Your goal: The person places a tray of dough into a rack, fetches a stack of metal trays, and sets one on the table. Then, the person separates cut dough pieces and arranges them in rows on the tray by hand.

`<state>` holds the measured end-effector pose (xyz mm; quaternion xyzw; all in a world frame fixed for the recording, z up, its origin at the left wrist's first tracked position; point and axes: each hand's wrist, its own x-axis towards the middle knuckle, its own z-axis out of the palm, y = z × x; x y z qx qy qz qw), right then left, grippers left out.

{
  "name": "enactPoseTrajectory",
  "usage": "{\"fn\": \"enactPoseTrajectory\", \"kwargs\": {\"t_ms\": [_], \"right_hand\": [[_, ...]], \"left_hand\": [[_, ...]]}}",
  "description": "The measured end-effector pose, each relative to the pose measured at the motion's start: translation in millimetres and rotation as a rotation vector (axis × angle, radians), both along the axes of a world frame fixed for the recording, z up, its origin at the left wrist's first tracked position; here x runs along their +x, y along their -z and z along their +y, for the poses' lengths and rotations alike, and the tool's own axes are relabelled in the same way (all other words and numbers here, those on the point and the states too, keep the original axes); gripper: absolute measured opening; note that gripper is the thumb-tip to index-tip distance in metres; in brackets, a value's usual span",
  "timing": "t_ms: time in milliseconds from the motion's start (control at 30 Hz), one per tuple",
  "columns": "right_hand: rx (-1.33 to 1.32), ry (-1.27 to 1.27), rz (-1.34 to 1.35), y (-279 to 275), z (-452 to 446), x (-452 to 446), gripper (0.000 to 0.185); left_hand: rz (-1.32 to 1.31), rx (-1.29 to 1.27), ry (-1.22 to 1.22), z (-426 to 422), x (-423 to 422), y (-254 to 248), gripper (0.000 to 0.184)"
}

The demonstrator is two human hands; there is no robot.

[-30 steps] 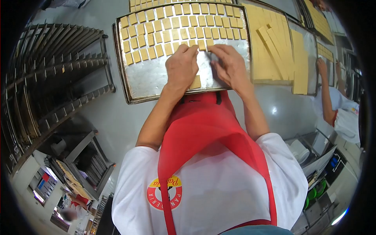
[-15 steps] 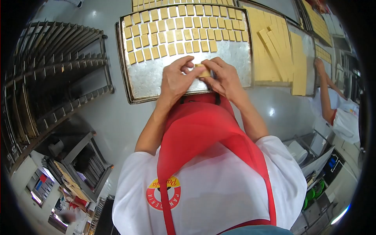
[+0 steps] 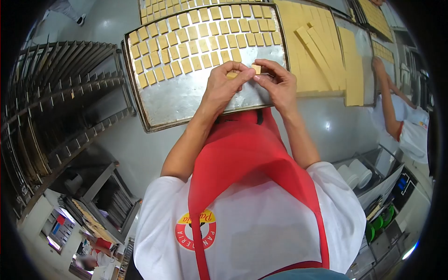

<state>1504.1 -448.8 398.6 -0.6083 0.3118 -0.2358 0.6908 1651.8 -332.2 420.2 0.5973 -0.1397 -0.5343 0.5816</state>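
Note:
My left hand (image 3: 225, 85) is over the near part of a metal baking tray (image 3: 175, 105), its thumb and forefinger closed. A yellow dough piece (image 3: 232, 74) shows in the gap behind its fingers, partly hidden. Close beside it, my right hand (image 3: 281, 86) pinches a small rectangular dough piece (image 3: 256, 69) between thumb and fingers. The fingertips of both hands nearly meet there. Beyond them, flat rectangular dough pieces (image 3: 192, 32) lie in several rows on the tray's far part.
Right of the tray lie a sheet of yellow dough (image 3: 322, 51) and loose dough strips (image 3: 311, 44). A co-worker's arm (image 3: 387, 88) reaches in at the right. Tray racks (image 3: 65, 88) stand on the left. Another tray of pieces (image 3: 158, 9) adjoins the far edge.
The hands have shifted slightly right over the tray, and the dough piece in my right hand is now raised at the fingertips. The view has turned a little, so the tray appears further left.

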Motion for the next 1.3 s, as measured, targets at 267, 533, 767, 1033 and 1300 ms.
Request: {"fn": "enactPoseTrajectory", "kwargs": {"t_ms": [267,533,767,1033,1300], "right_hand": [[-0.126,-0.041,-0.001,0,-16,-5,0.037],[-0.692,0.001,0.253,0,-38,4,0.033],[-1.044,-0.155,0.281,21,-46,7,0.030],[-1.079,-0.114,0.262,23,-44,17,0.028],[-0.959,-0.034,0.212,21,-41,12,0.027]], "left_hand": [[-0.150,-0.029,-0.017,-16,-7,10,0.020],[-1.429,0.016,-0.096,-26,-23,23,0.005],[-1.500,0.091,-0.010,-27,-29,42,0.010],[-1.500,0.096,-0.025,-30,-24,43,0.005],[-1.259,-0.026,-0.014,-21,-19,29,0.030]]}}
